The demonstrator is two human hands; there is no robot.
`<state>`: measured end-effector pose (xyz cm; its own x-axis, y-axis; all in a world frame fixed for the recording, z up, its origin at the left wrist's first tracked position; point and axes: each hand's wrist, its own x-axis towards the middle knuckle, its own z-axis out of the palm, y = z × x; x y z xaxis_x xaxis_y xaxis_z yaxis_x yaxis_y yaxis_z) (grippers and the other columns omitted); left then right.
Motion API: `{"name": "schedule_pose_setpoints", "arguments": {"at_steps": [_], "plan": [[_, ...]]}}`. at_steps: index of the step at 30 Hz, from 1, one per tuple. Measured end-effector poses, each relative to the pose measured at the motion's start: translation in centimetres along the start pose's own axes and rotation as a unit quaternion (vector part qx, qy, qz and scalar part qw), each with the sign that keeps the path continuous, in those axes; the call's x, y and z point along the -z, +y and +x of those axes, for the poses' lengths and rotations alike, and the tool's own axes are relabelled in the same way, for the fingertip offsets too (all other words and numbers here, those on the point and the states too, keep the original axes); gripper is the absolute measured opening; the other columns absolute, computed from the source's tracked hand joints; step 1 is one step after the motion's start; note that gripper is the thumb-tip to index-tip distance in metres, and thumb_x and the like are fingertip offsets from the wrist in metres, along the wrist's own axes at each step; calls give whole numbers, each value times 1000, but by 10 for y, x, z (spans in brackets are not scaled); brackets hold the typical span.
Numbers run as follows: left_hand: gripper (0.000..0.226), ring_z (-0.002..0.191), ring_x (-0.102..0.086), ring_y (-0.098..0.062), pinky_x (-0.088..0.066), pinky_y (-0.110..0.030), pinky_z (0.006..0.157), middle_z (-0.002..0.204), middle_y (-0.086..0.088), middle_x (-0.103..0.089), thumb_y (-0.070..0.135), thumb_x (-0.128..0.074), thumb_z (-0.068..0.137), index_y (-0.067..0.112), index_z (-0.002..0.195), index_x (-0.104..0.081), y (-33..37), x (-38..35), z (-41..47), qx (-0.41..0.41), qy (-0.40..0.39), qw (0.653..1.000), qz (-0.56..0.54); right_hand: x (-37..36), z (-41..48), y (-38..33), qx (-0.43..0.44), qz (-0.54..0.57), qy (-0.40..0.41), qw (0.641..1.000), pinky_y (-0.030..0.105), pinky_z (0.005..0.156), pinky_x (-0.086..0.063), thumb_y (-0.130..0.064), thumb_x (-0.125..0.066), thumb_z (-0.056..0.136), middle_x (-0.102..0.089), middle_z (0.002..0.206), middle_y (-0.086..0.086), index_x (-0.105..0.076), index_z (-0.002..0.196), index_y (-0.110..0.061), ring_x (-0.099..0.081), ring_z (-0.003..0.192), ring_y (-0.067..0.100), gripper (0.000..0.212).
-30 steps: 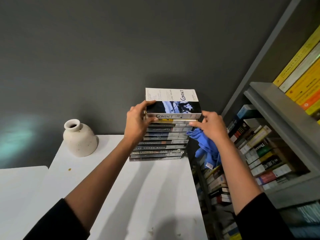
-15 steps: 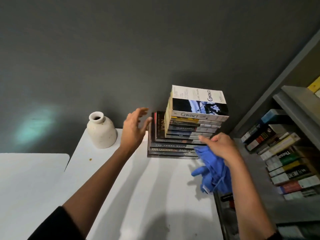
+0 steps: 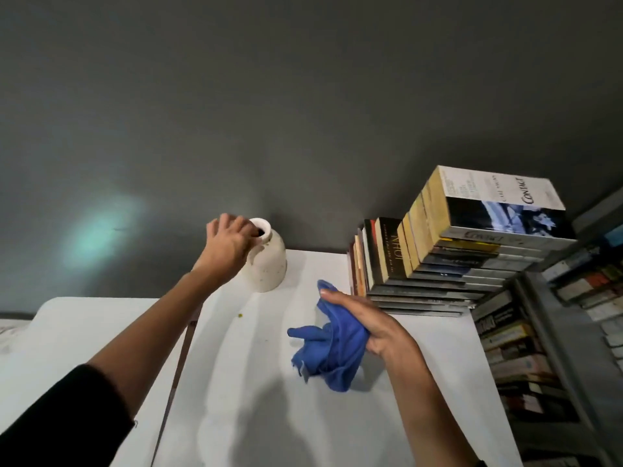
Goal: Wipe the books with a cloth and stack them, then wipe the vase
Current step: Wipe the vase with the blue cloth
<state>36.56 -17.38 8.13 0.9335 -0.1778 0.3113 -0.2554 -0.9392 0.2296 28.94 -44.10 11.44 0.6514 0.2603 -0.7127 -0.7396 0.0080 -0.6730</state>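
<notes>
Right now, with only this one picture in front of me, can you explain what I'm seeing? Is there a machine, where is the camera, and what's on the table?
There is no machine here: these are a person's two bare hands. The single picture comes from a wide-angle camera worn on the person's head, looking forward and down, so both arms reach in from below. The left hand grips the neck of a pale vase with its fingers. The right hand holds a crumpled blue cloth over the white table. A stack of books lies at the table's far right, and a bookshelf stands beside it.
</notes>
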Motion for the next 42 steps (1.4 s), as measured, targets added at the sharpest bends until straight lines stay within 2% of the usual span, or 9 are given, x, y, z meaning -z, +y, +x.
{"name": "schedule_pose_setpoints", "arguments": {"at_steps": [6,13,16,19,23,29,35,40,42], "plan": [[16,102,-42,-26,-19,-53,98,87,-9,-68,20,-55,90,8,92,-65,-25,-11,16,-199,-9,970,140,-22,20,13,-43,68,2,997,39,90,-48,-8,-72,77,-67,90,16,-71,87,-6,-62,80,25,10],[29,108,-42,-29,-24,-62,98,89,-12,-67,-9,-54,73,3,98,-63,-28,-14,19,-218,-23,965,142,-20,20,23,28,139,24,990,29,84,-53,-16,-63,86,-72,98,7,-67,101,-3,-69,90,18,20],[19,109,-41,-24,-18,-59,101,93,-18,-68,13,-50,89,3,98,-63,-26,-4,21,-176,-31,978,106,-19,6,18,74,186,2,980,28,72,-57,-18,-51,94,-67,107,8,-60,109,0,-71,87,18,25],[47,111,-40,-15,-11,-51,105,100,-14,-68,35,-32,94,2,102,-64,-15,25,17,-129,-49,990,3,-21,-15,9,128,206,-17,970,23,55,-55,-15,-37,101,-62,107,11,-57,113,0,-72,71,13,27],[69,105,-45,-16,-35,-42,102,104,-9,-66,56,-26,92,1,109,-63,12,74,-4,-75,-86,983,-145,-22,-35,-4,273,29,34,961,21,77,-52,-25,-47,97,-69,107,-2,-64,105,-23,-66,86,5,19],[74,107,-52,-7,-38,-8,91,115,3,-63,62,-25,97,4,120,-63,63,122,-40,-135,-45,957,-252,-37,-68,-32,451,-174,160,860,21,81,-48,-22,-70,86,-64,92,-4,-63,88,-24,-61,88,8,7],[60,94,-54,-11,-44,-25,80,91,-6,-66,51,-31,94,1,100,-64,104,143,-61,-97,-44,963,-248,-66,-99,-15,520,-255,225,784,16,77,-44,-20,-66,89,-59,89,-6,-73,89,-14,-57,83,3,9],[56,83,-55,-12,-45,-31,76,83,-1,-64,51,-30,93,7,95,-64,117,148,-73,-66,-44,962,-263,-64,-129,14,613,-314,168,705,13,79,-44,-18,-63,92,-57,101,-6,-73,106,-16,-55,87,1,18],[56,84,-54,-10,-45,-29,75,82,0,-64,52,-30,92,9,95,-65,122,148,-78,-63,-53,960,-266,-59,-127,11,608,-299,168,716,19,80,-47,-17,-63,92,-57,99,-6,-74,105,-15,-56,88,2,17]]}}
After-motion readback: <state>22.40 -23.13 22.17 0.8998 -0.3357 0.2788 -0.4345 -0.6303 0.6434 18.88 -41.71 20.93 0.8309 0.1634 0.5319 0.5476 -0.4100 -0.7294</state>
